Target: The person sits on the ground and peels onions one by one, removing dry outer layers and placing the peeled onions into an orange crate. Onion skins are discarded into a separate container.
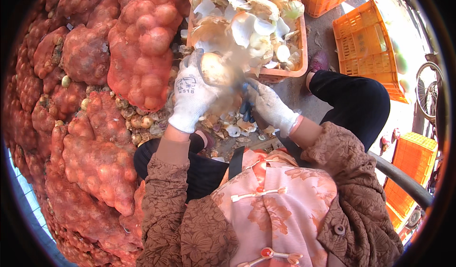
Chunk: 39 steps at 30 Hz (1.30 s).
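My left hand (192,92), in a white knit glove with printing on its back, grips an onion (213,68) with pale golden skin. The thumb and fingers wrap its left side. Close by on the right, my right hand (267,101) wears a white glove with blue-coated fingertips. Its fingers are curled near the onion's lower right side. A blurred smudge covers the gap between the hands, so whatever the right fingers hold is hidden. Just beyond the hands stands an orange plastic crate (304,50), heaped with onion skins and peeled layers (263,21).
Red mesh sacks of onions (142,50) pile up along the left. Loose small onions (142,121) and scattered peelings (235,130) lie on the ground. An orange crate (367,50) with pale onions (402,63) stands at right, near a bicycle wheel (428,89) and stacked orange crates (409,174).
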Tool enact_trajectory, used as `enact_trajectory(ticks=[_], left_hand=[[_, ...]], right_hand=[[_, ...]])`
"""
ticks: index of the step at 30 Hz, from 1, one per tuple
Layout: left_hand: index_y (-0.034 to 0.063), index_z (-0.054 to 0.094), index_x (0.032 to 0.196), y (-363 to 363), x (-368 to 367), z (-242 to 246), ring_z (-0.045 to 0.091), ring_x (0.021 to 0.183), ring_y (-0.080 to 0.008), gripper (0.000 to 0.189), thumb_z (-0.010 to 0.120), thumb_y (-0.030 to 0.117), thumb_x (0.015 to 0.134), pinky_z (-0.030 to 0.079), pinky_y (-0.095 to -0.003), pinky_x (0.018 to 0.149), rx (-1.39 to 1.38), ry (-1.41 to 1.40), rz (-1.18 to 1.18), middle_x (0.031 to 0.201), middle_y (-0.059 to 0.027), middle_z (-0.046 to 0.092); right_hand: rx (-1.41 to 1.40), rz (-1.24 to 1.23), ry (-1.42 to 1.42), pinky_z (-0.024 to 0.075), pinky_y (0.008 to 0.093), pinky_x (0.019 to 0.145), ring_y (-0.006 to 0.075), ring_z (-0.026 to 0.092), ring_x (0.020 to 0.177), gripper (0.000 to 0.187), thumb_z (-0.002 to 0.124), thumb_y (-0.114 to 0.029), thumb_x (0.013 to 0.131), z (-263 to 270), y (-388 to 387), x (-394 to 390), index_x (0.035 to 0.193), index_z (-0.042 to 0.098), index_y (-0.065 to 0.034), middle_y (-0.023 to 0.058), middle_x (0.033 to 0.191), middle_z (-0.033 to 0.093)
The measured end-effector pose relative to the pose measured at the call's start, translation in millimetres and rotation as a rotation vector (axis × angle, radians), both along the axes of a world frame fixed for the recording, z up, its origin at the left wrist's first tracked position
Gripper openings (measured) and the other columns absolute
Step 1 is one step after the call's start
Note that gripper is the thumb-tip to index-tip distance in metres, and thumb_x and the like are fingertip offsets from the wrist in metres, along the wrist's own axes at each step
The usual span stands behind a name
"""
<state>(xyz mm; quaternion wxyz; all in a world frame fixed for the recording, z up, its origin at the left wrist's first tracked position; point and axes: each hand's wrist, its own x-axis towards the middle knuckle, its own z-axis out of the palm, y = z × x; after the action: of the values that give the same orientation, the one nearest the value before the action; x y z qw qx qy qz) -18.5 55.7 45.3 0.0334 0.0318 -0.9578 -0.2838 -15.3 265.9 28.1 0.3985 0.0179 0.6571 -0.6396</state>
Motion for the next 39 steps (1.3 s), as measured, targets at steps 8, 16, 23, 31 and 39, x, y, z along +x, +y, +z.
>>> enact_trajectory(ticks=[8,16,23,31,39], left_hand=[[0.0021,0.051,0.139,4.1,-1.4,5.0,0.062,0.115,-0.0326,0.093,0.093,0.033,0.062,0.053,-0.0402,0.098,-0.093,-0.072,0.101,0.124,-0.0175,0.064],[0.0032,0.057,0.127,-6.9,-7.8,-2.4,0.065,0.105,-0.0312,0.074,0.091,0.026,0.065,0.054,-0.0399,0.092,0.114,-0.043,-0.056,0.113,-0.0155,0.067],[0.0030,0.055,0.128,-1.3,-9.8,-2.7,0.064,0.104,-0.0342,0.076,0.090,0.023,0.064,0.054,-0.0424,0.091,0.070,-0.053,-0.058,0.113,-0.0177,0.065],[0.0016,0.047,0.132,4.3,-10.5,-4.0,0.057,0.114,-0.0424,0.086,0.089,0.027,0.061,0.051,-0.0482,0.095,-0.063,-0.087,0.028,0.120,-0.0264,0.059],[-0.0002,0.043,0.141,1.9,-14.3,0.4,0.057,0.116,-0.0419,0.097,0.090,0.033,0.061,0.051,-0.0464,0.098,-0.084,-0.084,-0.030,0.123,-0.0266,0.059]], right_hand=[[0.248,-0.077,0.430,0.0558,0.0445,0.076,0.0355,0.071,0.084,0.029,0.054,-0.020,0.102,-3.7,-0.1,7.9,0.124,0.057,-0.0016,0.0198,0.098,0.069],[0.467,0.265,0.842,0.0539,0.0488,0.083,0.0403,0.068,0.099,0.045,0.066,-0.011,0.088,-14.2,-1.5,-2.1,0.132,0.057,-0.0068,0.0225,0.105,0.068],[0.514,0.337,0.816,0.0547,0.0507,0.075,0.0422,0.070,0.087,0.031,0.071,-0.020,0.085,-3.9,-6.8,-14.5,0.107,0.059,-0.0017,0.0241,0.090,0.070],[0.603,0.536,0.883,0.0566,0.0486,0.073,0.0411,0.072,0.083,0.027,0.069,-0.016,0.083,2.8,-15.8,-40.1,0.101,0.060,0.0021,0.0236,0.085,0.071],[0.567,0.407,0.912,0.0571,0.0479,0.072,0.0399,0.072,0.083,0.027,0.068,-0.012,0.082,3.5,-8.2,-25.5,0.103,0.061,0.0031,0.0229,0.086,0.071]])
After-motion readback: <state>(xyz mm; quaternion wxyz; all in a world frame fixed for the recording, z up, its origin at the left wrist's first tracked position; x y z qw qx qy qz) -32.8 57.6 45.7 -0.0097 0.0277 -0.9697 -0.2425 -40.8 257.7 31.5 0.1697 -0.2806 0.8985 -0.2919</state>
